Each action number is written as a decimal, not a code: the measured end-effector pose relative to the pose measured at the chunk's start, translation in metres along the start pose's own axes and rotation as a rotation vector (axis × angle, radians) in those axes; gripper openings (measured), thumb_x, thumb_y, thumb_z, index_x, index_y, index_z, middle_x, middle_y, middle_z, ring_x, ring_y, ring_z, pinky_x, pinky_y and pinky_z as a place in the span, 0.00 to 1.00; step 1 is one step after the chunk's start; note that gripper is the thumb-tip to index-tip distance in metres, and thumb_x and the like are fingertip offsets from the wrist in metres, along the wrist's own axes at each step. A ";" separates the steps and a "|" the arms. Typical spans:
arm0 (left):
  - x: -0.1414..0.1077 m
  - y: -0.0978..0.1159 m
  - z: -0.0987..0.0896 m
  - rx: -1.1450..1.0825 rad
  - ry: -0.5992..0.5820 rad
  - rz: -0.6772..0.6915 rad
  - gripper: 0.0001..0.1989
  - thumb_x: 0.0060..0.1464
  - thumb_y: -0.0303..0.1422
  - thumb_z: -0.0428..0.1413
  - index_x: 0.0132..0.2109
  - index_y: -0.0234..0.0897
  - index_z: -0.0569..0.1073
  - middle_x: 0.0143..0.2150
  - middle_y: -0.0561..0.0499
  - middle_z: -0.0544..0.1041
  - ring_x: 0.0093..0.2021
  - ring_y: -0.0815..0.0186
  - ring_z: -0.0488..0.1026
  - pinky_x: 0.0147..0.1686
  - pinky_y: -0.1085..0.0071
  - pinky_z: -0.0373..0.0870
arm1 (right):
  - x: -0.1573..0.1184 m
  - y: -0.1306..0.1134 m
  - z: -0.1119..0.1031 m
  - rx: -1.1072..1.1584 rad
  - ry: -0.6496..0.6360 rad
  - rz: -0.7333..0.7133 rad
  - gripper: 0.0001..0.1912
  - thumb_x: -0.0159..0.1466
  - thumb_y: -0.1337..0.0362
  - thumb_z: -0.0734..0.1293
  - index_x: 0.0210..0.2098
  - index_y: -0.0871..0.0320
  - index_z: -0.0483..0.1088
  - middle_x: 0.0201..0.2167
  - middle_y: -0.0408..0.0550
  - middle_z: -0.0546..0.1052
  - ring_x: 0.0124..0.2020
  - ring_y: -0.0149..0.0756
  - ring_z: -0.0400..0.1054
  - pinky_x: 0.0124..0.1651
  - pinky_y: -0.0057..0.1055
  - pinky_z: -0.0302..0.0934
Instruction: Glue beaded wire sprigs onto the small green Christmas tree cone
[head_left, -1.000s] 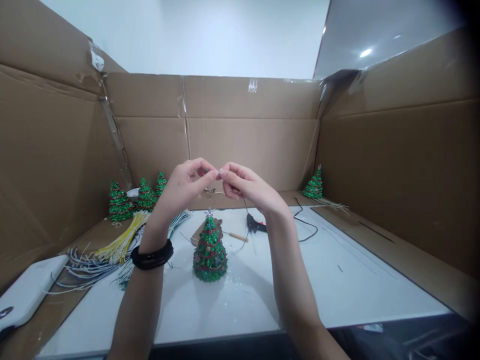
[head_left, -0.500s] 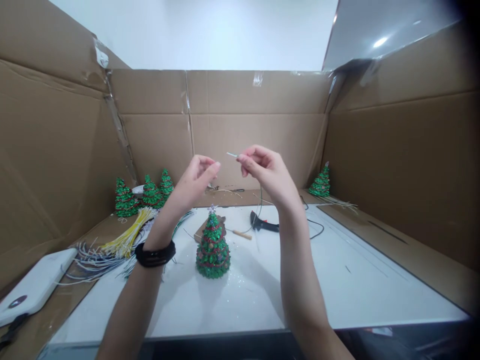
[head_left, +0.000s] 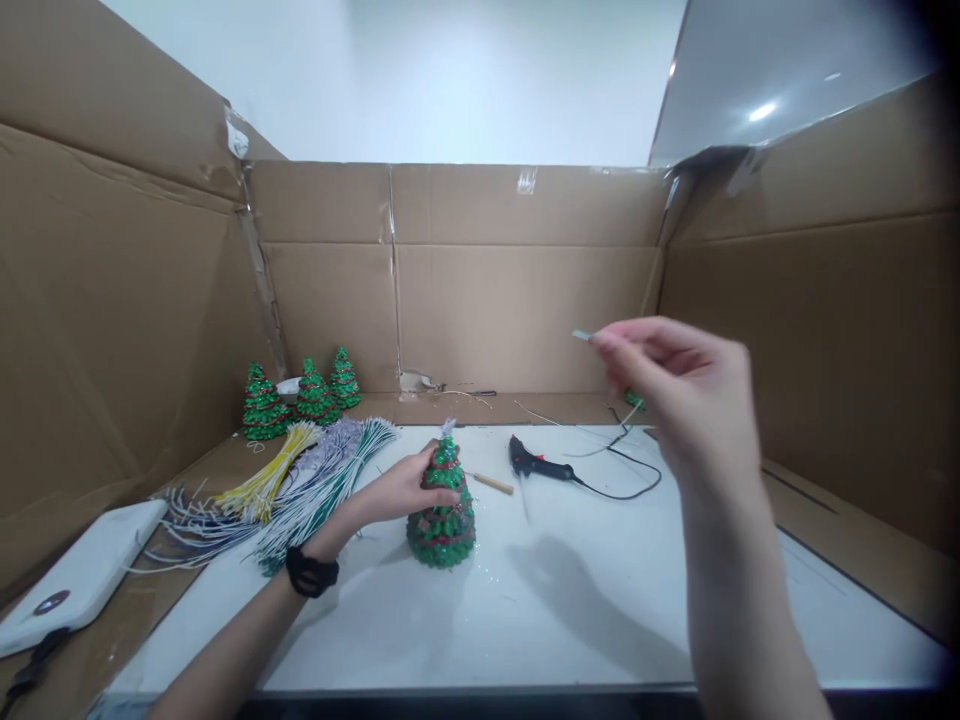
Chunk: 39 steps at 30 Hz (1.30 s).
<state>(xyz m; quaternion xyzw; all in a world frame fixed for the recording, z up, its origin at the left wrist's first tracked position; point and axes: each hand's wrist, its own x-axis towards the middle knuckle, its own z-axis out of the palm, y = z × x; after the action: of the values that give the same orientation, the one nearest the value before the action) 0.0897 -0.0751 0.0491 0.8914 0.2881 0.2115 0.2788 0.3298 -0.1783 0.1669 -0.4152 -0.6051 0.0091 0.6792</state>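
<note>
In the head view my left hand (head_left: 409, 488) is wrapped around the middle of a small green Christmas tree ornament (head_left: 442, 535). Red garland rings the tree and a pale star tops it; it stands upright on the white tabletop. My right hand (head_left: 679, 375) is raised to the right, thumb and fingers pinched on a thin pale strip (head_left: 582, 335) whose tip points left. A light wire trails below that hand, but I cannot tell whether it joins the strip. Right of the tree lie a wooden-handled tool (head_left: 493, 484) and a black glue gun (head_left: 541, 466) with its cord.
Bundles of yellow wires (head_left: 271, 470) and green-white wires (head_left: 337, 495) lie at the left. Three more green trees (head_left: 262, 405) stand behind them. A white box-like device (head_left: 82, 575) rests at far left. Cardboard walls (head_left: 517, 290) enclose the white table (head_left: 570, 620).
My left hand has come down from mid-air and closed around the tree. My right hand has moved right with the pale strip, away from the left hand.
</note>
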 end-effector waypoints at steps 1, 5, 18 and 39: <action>0.002 0.005 0.004 0.085 0.045 -0.001 0.22 0.54 0.42 0.53 0.53 0.37 0.63 0.47 0.46 0.72 0.46 0.59 0.70 0.44 0.63 0.68 | -0.002 0.011 0.002 -0.037 -0.057 0.052 0.10 0.57 0.56 0.67 0.28 0.56 0.72 0.15 0.39 0.63 0.18 0.28 0.55 0.21 0.27 0.48; 0.010 0.025 0.020 0.535 0.211 0.061 0.20 0.51 0.38 0.58 0.50 0.37 0.65 0.48 0.45 0.71 0.49 0.55 0.65 0.47 0.60 0.63 | -0.014 0.069 0.019 -0.151 -0.253 0.184 0.15 0.56 0.53 0.65 0.28 0.59 0.71 0.18 0.42 0.68 0.19 0.29 0.59 0.21 0.26 0.50; 0.031 -0.007 0.042 1.007 0.144 0.027 0.20 0.50 0.30 0.59 0.50 0.36 0.65 0.45 0.43 0.71 0.47 0.53 0.65 0.44 0.61 0.59 | -0.072 0.104 0.054 -0.543 -0.758 0.131 0.09 0.60 0.63 0.60 0.29 0.55 0.71 0.19 0.41 0.72 0.20 0.28 0.61 0.27 0.24 0.48; 0.025 0.008 0.016 0.766 0.270 0.163 0.15 0.61 0.37 0.44 0.52 0.38 0.66 0.51 0.45 0.71 0.52 0.58 0.64 0.51 0.63 0.56 | -0.110 0.128 0.068 -0.693 -0.827 0.203 0.10 0.62 0.66 0.58 0.33 0.56 0.71 0.25 0.46 0.76 0.26 0.33 0.68 0.28 0.25 0.46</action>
<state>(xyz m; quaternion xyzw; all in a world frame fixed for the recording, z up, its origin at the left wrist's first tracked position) 0.1200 -0.0712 0.0471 0.9149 0.3083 0.2255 -0.1310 0.3067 -0.1135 -0.0014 -0.6329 -0.7459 0.0371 0.2039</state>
